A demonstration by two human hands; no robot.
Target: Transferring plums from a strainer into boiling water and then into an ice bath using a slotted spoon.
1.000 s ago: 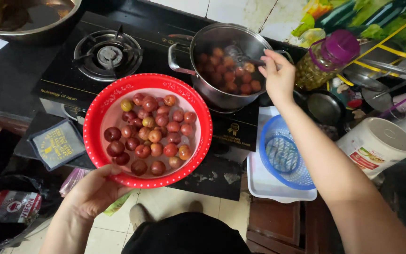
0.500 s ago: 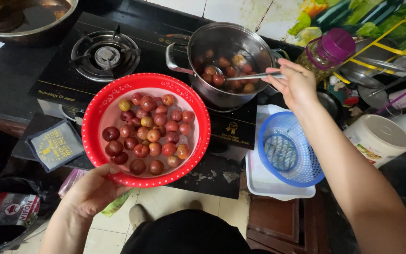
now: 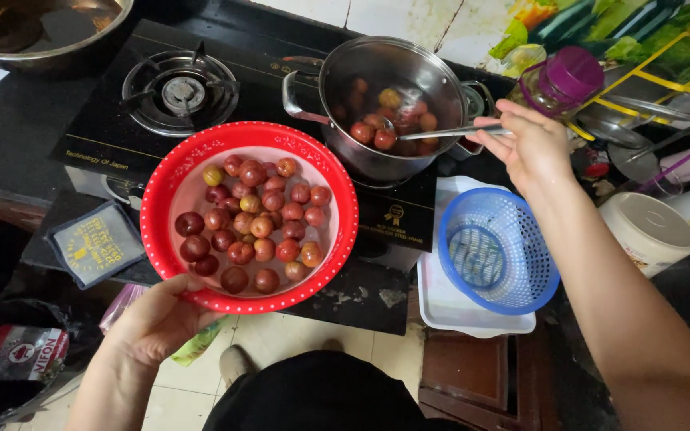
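Observation:
My left hand [image 3: 157, 319] grips the near rim of a red plastic basin [image 3: 161, 207] full of several small red and yellow fruits [image 3: 253, 223], held over the front of the stove. My right hand [image 3: 529, 148] holds a metal ladle [image 3: 441, 132] by its handle, and the ladle's bowl lifts a few fruits inside a steel pot [image 3: 417, 72]. The pot stands on the right burner and holds more of the same fruits.
A black gas stove [image 3: 177, 92] has a free left burner. A blue mesh basket [image 3: 493, 251] sits on a white tray [image 3: 441, 307] to the right. A purple-lidded jar [image 3: 557, 84], a white tub [image 3: 648, 231] and a large metal bowl [image 3: 41, 32] stand around.
My right hand took hold of the ladle at the pot's rim and now scoops fruits up inside the pot. The red basin stays in my left hand.

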